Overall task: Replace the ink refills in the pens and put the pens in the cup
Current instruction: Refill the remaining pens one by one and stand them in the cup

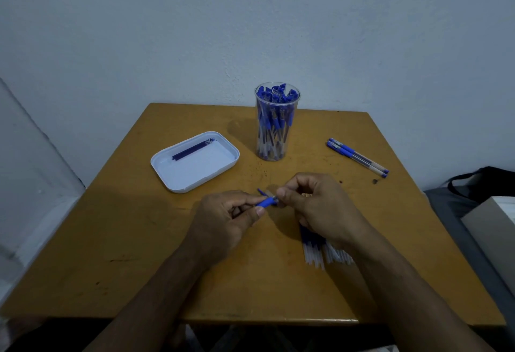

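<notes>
- One clear cup (276,128) stood packed with too many pens to count.
- Two pens (358,157) lay loose on the desk (139,240).
- One white tray (195,161) was there.
- Two hands were visible.

No readable text anywhere — pens (357,157), cup (276,122), tray (195,161) bear no legible marks.

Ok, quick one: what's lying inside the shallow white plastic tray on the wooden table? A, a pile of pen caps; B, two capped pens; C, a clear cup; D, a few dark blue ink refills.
D: the shallow white plastic tray holds only a few thin dark blue ink refills, lying together along its far side.
</notes>
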The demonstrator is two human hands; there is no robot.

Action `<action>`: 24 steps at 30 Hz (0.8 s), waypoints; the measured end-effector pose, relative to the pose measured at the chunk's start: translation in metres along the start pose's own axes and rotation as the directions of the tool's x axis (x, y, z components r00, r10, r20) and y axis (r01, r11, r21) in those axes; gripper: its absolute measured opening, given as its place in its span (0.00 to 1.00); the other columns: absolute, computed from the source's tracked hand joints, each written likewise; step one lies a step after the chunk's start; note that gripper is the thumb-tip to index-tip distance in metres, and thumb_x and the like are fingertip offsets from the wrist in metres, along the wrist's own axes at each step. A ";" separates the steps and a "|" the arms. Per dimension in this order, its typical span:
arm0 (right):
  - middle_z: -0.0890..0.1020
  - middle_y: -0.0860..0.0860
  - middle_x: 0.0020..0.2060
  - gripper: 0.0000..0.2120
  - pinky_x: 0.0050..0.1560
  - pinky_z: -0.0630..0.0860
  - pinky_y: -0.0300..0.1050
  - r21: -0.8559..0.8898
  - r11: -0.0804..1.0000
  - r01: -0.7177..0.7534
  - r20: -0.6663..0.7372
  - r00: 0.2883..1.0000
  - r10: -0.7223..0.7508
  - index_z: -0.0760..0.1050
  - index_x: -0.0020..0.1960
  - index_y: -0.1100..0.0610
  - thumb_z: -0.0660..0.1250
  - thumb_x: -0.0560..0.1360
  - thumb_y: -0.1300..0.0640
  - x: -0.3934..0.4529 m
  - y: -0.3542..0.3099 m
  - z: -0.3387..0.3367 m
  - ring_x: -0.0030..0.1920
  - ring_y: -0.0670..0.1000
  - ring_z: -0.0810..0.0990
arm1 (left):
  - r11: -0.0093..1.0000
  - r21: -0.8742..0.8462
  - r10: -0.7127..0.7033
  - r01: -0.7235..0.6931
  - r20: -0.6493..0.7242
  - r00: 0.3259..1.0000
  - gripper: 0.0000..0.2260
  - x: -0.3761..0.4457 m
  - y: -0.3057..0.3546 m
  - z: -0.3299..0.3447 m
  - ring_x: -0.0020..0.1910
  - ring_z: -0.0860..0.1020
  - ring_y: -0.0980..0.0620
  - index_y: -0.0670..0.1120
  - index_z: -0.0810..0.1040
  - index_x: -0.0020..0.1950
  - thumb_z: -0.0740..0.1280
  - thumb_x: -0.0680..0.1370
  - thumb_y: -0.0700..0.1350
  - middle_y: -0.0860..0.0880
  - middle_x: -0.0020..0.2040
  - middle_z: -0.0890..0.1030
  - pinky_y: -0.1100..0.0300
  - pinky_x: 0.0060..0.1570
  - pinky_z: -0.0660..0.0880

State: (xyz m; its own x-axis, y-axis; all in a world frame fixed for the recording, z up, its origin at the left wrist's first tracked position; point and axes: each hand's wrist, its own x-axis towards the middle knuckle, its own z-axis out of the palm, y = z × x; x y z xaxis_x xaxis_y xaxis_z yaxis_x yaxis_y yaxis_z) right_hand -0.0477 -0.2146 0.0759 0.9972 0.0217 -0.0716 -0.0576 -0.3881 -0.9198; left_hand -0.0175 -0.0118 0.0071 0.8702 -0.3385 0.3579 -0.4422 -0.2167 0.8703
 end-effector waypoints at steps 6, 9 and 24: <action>0.82 0.58 0.42 0.05 0.26 0.68 0.35 0.064 0.998 0.010 0.045 0.999 -0.013 0.82 0.52 0.54 0.72 0.77 0.54 0.000 -0.003 -0.001 0.26 0.44 0.70 | 1.000 -0.010 -0.014 0.014 -0.010 1.000 0.10 0.000 -0.001 0.000 0.36 0.79 0.48 0.46 0.86 0.58 0.73 0.78 0.39 0.51 0.39 0.83 0.57 0.36 0.77; 0.80 0.51 0.31 0.12 0.26 0.66 0.40 -0.038 0.999 0.024 0.002 1.000 -0.024 0.82 0.44 0.56 0.69 0.79 0.48 0.001 0.002 0.000 0.25 0.47 0.68 | 1.000 -0.007 -0.005 0.005 -0.003 1.000 0.11 0.000 0.001 -0.001 0.37 0.79 0.48 0.46 0.86 0.59 0.73 0.78 0.39 0.52 0.40 0.84 0.58 0.36 0.77; 0.80 0.49 0.37 0.05 0.26 0.67 0.35 0.100 0.995 0.027 0.058 0.998 -0.033 0.82 0.53 0.54 0.70 0.79 0.61 -0.001 -0.003 -0.002 0.26 0.44 0.70 | 0.999 -0.021 -0.038 0.038 -0.009 0.999 0.10 -0.001 0.003 -0.001 0.37 0.79 0.47 0.47 0.86 0.58 0.73 0.78 0.41 0.52 0.39 0.84 0.50 0.37 0.78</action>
State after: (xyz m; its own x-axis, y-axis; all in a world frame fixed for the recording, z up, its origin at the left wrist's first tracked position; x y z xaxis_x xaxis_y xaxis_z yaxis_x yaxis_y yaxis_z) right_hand -0.0483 -0.2157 0.0792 0.9942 0.0877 -0.0631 -0.0347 -0.2936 -0.9553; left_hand -0.0189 -0.0109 0.0097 0.8883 -0.3216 0.3279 -0.4047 -0.2104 0.8899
